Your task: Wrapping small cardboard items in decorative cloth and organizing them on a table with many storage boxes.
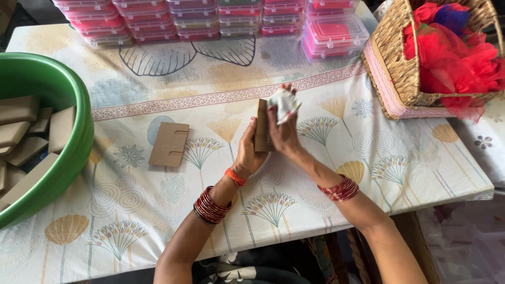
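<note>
Cardboard piece point(261, 126): brown, flat, likely light and stiff; held upright above the table point(315, 173), left hand point(250, 150) clasped along its edge. Right hand point(281, 131) pinches a soft white cloth point(284, 103) against it. Best gripped by edges.

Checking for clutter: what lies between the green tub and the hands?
One flat cardboard card on the floral tablecloth, seen in the head view; otherwise bare cloth.

Light: I see bright, even daylight | Shadows: soft, faint under the hands on the tablecloth point(158, 94) | Glare: mild sheen on boxes point(210, 18) beyond the cloth | Focus: sharp centre, slight softness at edges
</note>
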